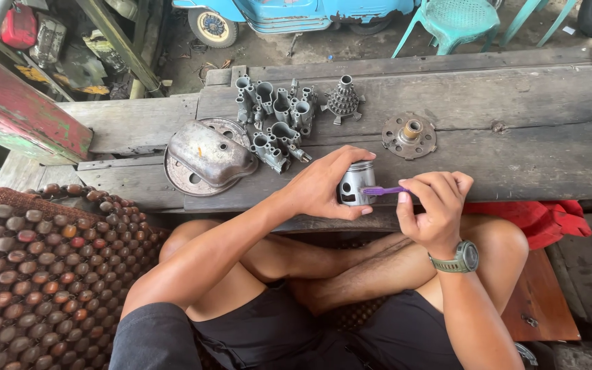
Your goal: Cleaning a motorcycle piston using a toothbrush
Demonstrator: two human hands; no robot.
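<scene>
Between both hands, left hand (320, 188) grips piston (356, 182); right hand (436, 209) touches toothbrush (382, 191).

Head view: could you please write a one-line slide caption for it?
Left hand steadies a metal piston on a wooden bench while the right hand applies a purple toothbrush.

The piston (355, 181) in the left hand (323, 188) is bright, smooth metal with a dull sheen. The toothbrush (383, 190) in the right hand (436, 205) is glossy purple plastic. The counter (529, 137) is grey, weathered wood, rough and cracked along the grain. Near its left edge lies a dented metal cover (208, 154), matt and rust-stained. The cast carburettor parts (279, 120) at the far edge look dull grey metal. The beaded seat mat (42, 267) is polished brown wood.
</scene>
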